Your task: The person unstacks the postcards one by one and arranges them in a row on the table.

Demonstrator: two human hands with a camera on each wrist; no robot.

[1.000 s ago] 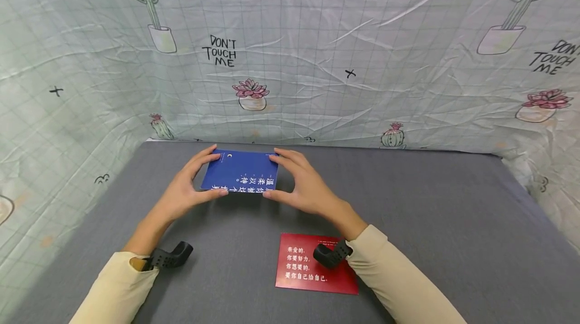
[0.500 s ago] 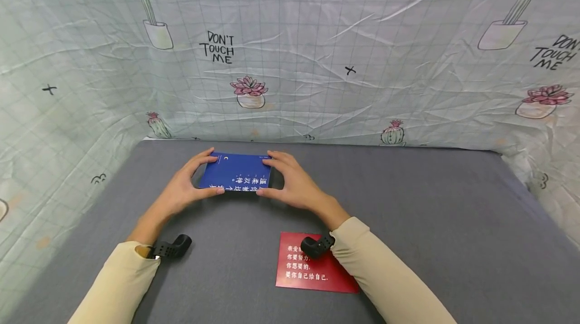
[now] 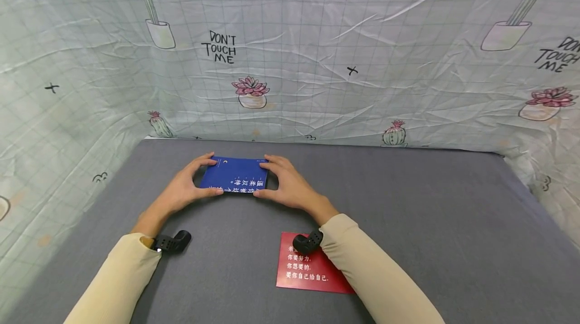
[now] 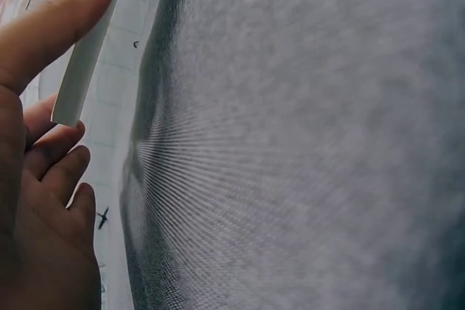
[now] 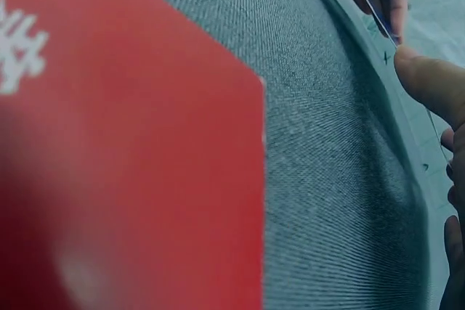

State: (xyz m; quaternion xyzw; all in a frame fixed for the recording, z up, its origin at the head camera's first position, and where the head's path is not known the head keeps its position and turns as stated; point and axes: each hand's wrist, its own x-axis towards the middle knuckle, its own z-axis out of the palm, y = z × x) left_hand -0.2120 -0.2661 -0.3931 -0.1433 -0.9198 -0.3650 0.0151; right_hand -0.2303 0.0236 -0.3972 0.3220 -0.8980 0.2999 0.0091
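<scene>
A blue card with white printed characters, which appear upside down, and a small yellow moon is held between both hands near the back of the table. My left hand pinches its left end, thumb on the near edge and fingers at the far edge. At the opposite end my right hand grips it the same way. The left wrist view shows the pale underside of the card between thumb and fingers. Below my right forearm lies a red card with white characters, partly covered by the sleeve and wrist camera.
Grey cloth covers the table. A pale curtain printed with cacti rises along the back and both sides. A black wrist camera sits on the left wrist and another on the right, over the red card.
Both hands have carried the blue card slightly left and lower, toward the table. My right forearm has swung left over the red card, which has stayed put.
</scene>
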